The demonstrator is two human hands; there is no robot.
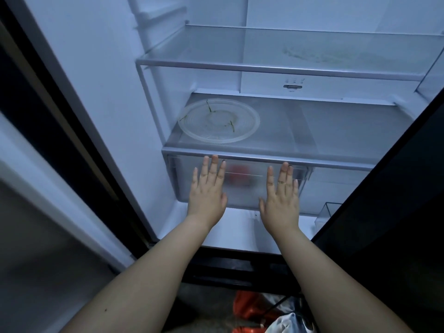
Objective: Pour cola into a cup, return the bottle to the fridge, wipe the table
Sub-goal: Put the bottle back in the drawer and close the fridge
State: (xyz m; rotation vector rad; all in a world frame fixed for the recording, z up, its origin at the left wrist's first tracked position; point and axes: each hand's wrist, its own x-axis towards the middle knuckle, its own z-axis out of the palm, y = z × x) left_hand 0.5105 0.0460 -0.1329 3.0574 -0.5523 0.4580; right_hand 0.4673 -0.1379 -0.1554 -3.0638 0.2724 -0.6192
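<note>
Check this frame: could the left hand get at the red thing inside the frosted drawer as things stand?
Probably not directly. The left hand lies flat against the drawer front, and the red thing sits behind that closed frosted wall; the drawer would need pulling out first.

Light: a cool bluish glow is washing over the white panel (79, 97) at left.
Floor: red and white bags (264, 313) are lying at bottom centre, in shadow.
</note>
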